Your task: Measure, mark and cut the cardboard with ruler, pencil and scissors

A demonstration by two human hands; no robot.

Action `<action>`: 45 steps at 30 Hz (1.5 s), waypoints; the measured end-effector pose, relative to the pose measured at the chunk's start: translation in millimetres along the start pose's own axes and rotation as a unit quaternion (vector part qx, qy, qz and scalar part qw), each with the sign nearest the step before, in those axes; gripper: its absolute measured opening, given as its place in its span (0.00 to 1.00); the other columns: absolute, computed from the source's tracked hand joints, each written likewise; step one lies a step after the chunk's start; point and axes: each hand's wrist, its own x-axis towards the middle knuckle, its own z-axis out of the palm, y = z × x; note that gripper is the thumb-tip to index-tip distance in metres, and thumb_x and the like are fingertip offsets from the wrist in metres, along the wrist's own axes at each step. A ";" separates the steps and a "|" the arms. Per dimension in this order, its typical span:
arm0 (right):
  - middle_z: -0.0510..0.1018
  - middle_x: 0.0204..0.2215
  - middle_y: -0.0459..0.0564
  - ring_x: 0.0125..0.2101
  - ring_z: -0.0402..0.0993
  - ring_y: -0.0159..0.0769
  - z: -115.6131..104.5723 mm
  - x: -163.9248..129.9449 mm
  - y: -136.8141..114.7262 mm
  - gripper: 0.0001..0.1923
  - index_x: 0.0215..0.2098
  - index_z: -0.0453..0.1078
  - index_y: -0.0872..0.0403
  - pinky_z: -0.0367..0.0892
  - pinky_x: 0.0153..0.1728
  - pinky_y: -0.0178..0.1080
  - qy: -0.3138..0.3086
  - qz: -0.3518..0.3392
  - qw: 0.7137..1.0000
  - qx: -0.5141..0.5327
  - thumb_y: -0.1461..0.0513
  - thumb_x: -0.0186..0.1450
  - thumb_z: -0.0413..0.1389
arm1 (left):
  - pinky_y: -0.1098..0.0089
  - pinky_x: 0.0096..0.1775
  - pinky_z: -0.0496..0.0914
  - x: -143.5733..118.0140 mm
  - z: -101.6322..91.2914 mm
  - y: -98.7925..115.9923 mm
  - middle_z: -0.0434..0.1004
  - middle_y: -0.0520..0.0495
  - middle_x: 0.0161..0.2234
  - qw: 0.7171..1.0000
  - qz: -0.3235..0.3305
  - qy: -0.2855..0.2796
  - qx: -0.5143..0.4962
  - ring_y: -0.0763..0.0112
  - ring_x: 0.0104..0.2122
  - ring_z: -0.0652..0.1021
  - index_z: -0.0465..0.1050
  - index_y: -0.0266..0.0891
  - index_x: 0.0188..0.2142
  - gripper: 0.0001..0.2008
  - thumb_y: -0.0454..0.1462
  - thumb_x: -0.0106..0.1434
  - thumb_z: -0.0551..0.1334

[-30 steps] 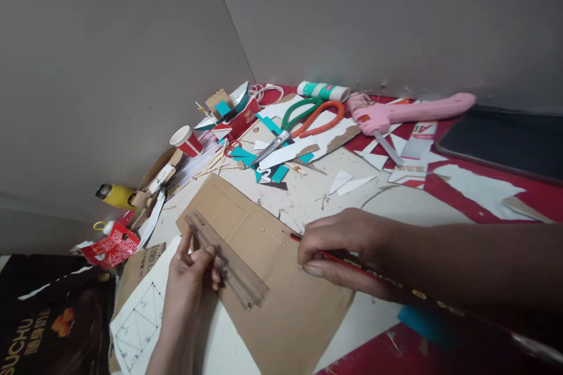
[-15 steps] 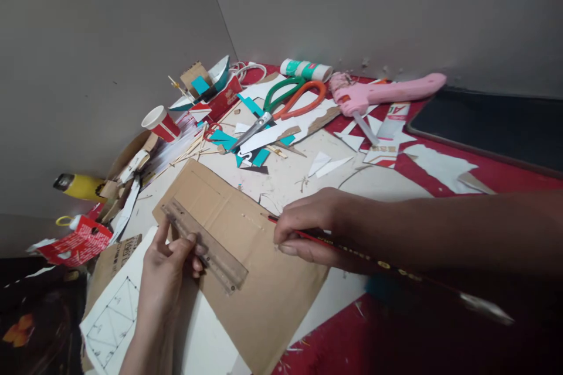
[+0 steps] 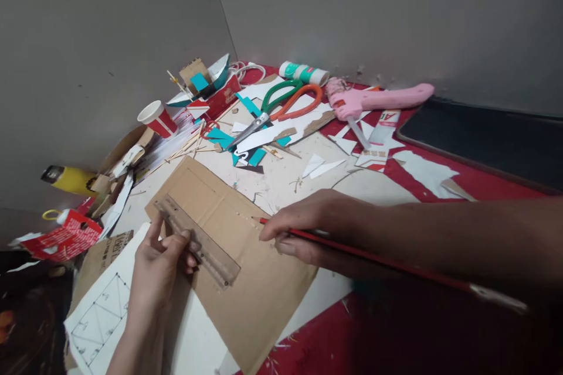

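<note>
My left hand (image 3: 162, 261) pinches the edge of a clear plastic ruler (image 3: 197, 243) with its thumb, index finger stretched along the ruler's upper end. The ruler lies slantwise on a sheet of brown cardboard (image 3: 264, 299), which bears faint pencil lines near its far end. In my right hand (image 3: 303, 225) is a red and black pencil (image 3: 373, 255), its sharpened tip just above or on the cardboard, to the right of the ruler. Whether the tip touches, I cannot tell. A paper with a drawn truss-like figure (image 3: 103, 319) lies by my left wrist.
Beyond the cardboard lie scissors (image 3: 253, 129) with green and orange handles among paper scraps. A pink glue gun (image 3: 382, 98) rests at the right, near a dark flat panel (image 3: 479, 140). A paper cup (image 3: 160, 120) and a yellow bottle (image 3: 73, 180) are on the left.
The whole view has shifted a little. My right hand and the pencil have moved slightly left, nearer the ruler, and the pencil has turned in the fingers. My left hand keeps its hold on the ruler.
</note>
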 end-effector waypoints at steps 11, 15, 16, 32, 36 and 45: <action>0.80 0.32 0.47 0.26 0.75 0.28 9.0 -0.7 9.7 0.14 0.51 0.72 0.54 0.70 0.27 0.30 0.123 -0.003 0.989 0.079 0.60 0.74 0.47 | 0.80 0.22 0.66 -9.7 -16.4 23.4 0.71 0.57 0.18 0.998 0.056 0.005 -0.042 0.79 0.18 0.69 0.69 0.39 0.61 0.39 0.37 0.49 0.75; 0.79 0.30 0.47 0.25 0.75 0.30 5.7 2.5 2.0 0.13 0.47 0.73 0.54 0.71 0.27 0.33 0.161 0.031 0.984 0.077 0.60 0.73 0.48 | 0.77 0.28 0.69 -21.7 -16.1 33.3 0.81 0.49 0.29 0.993 0.097 -0.025 0.064 0.74 0.26 0.74 0.80 0.45 0.50 0.25 0.43 0.52 0.75; 0.79 0.29 0.47 0.24 0.75 0.30 5.1 2.8 -0.4 0.13 0.46 0.73 0.54 0.71 0.27 0.33 0.169 0.036 0.982 0.072 0.60 0.72 0.48 | 0.75 0.31 0.71 -23.5 -12.5 32.7 0.83 0.47 0.33 0.989 0.105 -0.041 0.095 0.71 0.29 0.76 0.82 0.46 0.48 0.22 0.45 0.52 0.74; 0.79 0.29 0.47 0.23 0.75 0.29 2.6 0.3 -10.6 0.12 0.43 0.72 0.54 0.72 0.26 0.33 0.224 0.047 0.973 0.043 0.59 0.73 0.48 | 0.57 0.48 0.70 -11.6 39.0 27.8 0.84 0.41 0.35 0.944 0.146 -0.261 0.139 0.52 0.38 0.80 0.85 0.47 0.38 0.10 0.35 0.55 0.69; 0.80 0.29 0.48 0.23 0.76 0.29 2.9 0.9 -7.5 0.12 0.44 0.72 0.55 0.72 0.25 0.32 0.221 0.051 0.973 0.038 0.59 0.73 0.48 | 0.55 0.50 0.68 -7.4 38.0 20.4 0.84 0.40 0.36 0.936 0.194 -0.238 0.175 0.52 0.40 0.79 0.85 0.47 0.41 0.12 0.34 0.57 0.68; 0.80 0.30 0.47 0.24 0.76 0.31 5.6 0.3 -0.7 0.11 0.45 0.73 0.53 0.73 0.27 0.34 0.220 0.053 0.974 0.030 0.59 0.73 0.49 | 0.62 0.41 0.73 -15.2 22.1 16.4 0.85 0.41 0.38 0.974 0.119 -0.145 0.130 0.56 0.38 0.81 0.85 0.44 0.38 0.10 0.41 0.58 0.68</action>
